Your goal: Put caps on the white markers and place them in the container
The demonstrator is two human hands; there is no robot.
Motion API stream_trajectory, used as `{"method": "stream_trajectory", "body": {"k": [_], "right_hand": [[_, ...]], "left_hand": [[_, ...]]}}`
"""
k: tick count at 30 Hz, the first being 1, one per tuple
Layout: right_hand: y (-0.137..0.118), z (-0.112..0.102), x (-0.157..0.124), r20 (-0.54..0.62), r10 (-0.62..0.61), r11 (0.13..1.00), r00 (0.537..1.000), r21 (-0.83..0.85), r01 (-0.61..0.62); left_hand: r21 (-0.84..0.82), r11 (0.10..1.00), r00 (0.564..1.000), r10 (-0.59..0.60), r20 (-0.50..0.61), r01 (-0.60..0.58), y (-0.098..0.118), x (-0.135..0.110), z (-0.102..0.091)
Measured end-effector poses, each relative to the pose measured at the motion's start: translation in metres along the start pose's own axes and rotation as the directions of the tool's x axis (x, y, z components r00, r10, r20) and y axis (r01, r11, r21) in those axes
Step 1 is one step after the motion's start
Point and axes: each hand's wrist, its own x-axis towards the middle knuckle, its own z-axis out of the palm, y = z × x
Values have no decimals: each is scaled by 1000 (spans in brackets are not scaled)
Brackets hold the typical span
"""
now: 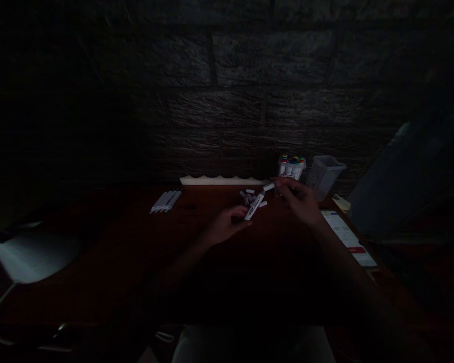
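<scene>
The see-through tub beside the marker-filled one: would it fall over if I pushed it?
The see-through tub might tip if pushed up high, as it looks taller than wide. Its thin-looking walls suggest it's probably light.

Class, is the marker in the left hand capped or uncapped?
Uncapped: the right hand holds a white cap at an angle to the marker; whether they touch cannot be told.

One head-worn camera looks forward and down across the desk (208, 197).
</scene>
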Motion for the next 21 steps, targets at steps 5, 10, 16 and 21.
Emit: {"method": "stream_trajectory", "body": {"k": [5, 10, 16, 21], "right_hand": [[1, 3, -1, 17, -21, 999, 1000, -46, 22], [-5, 9, -6, 70, -116, 991, 991, -52, 120], [6, 18, -9, 162, -151, 986, 975, -46, 160], [14, 23, -12, 287, -162, 980, 944, -66, 188]], "left_hand": [[-21, 1000, 1000, -2, 23, 2, 1, -2, 4], [-34, 999, 999, 18, 45, -16, 3, -3, 10], [-11, 1000, 1000, 19, -21, -19, 4, -2, 16], [24, 999, 995, 31, -94, -29, -3, 1, 15]]}}
